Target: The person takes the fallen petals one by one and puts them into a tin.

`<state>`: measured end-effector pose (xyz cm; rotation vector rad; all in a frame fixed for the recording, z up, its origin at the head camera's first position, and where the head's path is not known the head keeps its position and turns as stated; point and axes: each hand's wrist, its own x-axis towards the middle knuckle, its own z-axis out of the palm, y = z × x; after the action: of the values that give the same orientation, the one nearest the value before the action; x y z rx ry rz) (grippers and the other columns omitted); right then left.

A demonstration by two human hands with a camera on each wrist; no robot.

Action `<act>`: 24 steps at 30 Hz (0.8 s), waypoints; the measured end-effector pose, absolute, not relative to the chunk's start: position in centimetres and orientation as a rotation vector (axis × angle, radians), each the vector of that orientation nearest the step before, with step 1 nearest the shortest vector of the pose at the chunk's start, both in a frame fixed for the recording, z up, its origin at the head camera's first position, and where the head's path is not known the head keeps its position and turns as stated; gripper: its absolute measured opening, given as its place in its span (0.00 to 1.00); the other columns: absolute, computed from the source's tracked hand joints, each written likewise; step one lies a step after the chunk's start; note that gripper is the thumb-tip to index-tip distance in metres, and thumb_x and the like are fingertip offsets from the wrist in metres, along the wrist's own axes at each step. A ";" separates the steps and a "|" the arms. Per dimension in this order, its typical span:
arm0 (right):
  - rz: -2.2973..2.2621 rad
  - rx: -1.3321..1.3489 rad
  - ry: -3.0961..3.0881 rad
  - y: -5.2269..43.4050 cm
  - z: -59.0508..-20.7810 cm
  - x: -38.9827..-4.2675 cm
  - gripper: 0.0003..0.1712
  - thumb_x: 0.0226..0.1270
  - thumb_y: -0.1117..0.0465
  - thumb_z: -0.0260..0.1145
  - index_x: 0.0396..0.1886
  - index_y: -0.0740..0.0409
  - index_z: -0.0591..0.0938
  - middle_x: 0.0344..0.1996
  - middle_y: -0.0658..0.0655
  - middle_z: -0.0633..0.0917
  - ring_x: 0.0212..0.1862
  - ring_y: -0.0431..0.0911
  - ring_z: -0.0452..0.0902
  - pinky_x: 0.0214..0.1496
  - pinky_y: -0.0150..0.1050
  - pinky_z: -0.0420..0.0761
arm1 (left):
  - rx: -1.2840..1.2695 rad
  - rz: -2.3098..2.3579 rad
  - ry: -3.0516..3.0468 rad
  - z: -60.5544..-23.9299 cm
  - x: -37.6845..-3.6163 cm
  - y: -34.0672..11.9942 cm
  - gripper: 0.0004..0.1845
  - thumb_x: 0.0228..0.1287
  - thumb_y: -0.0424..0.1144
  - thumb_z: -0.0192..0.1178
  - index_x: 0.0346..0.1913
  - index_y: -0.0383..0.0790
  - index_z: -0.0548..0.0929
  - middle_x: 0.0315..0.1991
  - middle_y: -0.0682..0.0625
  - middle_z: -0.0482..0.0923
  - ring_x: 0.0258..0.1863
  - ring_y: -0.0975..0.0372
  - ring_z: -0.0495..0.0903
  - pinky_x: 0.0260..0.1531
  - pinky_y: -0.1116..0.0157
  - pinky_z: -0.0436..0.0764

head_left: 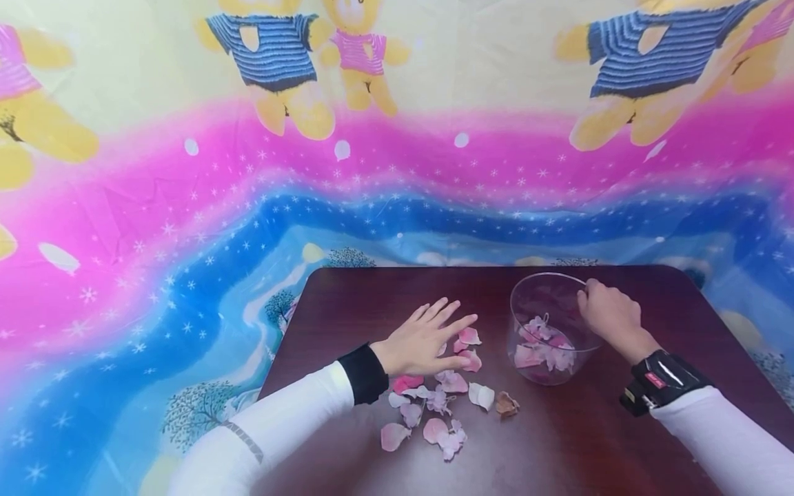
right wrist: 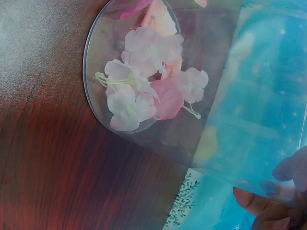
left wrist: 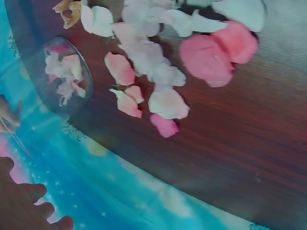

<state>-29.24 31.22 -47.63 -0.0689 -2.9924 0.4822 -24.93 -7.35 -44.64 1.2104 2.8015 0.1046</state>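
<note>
A clear round container stands on the table, with white and pink petals and small flowers lying in its bottom. My right hand grips its rim on the right side, fingertips and thumb on either side of the clear wall in the right wrist view. Fingers spread, my left hand hovers over the loose petals left of the container, holding nothing. In the left wrist view those petals lie scattered, pink and white, while the left fingers show at the lower left corner.
A dark wooden table bears everything. One dried brown petal lies near the container's base, beside a white petal. Behind the table's far edge hangs a colourful cloth with bears printed on it.
</note>
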 end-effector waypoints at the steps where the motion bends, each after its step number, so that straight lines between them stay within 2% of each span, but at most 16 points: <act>1: 0.481 -0.072 -2.992 31.2 -47.7 -29.3 0.18 0.76 0.55 0.50 0.38 0.67 0.75 0.27 0.70 0.81 0.32 0.67 0.79 0.23 0.56 0.71 | 1.199 0.112 2.800 -44.7 -25.0 -7.6 0.42 0.70 0.72 0.44 0.82 0.65 0.45 0.84 0.49 0.46 0.84 0.51 0.42 0.80 0.46 0.50; 12: 0.485 -0.082 -2.992 31.2 -47.7 -29.4 0.18 0.76 0.54 0.49 0.39 0.66 0.75 0.30 0.73 0.82 0.35 0.70 0.79 0.24 0.57 0.71 | 1.077 0.166 2.806 -45.6 -25.4 -10.7 0.42 0.71 0.71 0.44 0.82 0.64 0.46 0.83 0.48 0.47 0.83 0.50 0.44 0.80 0.44 0.50; 24: 0.485 -0.085 -2.991 31.2 -47.8 -29.4 0.18 0.76 0.54 0.49 0.39 0.66 0.76 0.31 0.73 0.82 0.34 0.70 0.80 0.23 0.56 0.71 | 1.020 0.224 2.799 -47.5 -25.3 -13.3 0.41 0.71 0.68 0.48 0.81 0.59 0.53 0.82 0.45 0.51 0.82 0.46 0.47 0.78 0.42 0.53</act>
<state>-29.43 31.21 -47.80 -0.0851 -2.9910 0.4851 -25.29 -13.28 -47.51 1.0196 2.7991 0.2241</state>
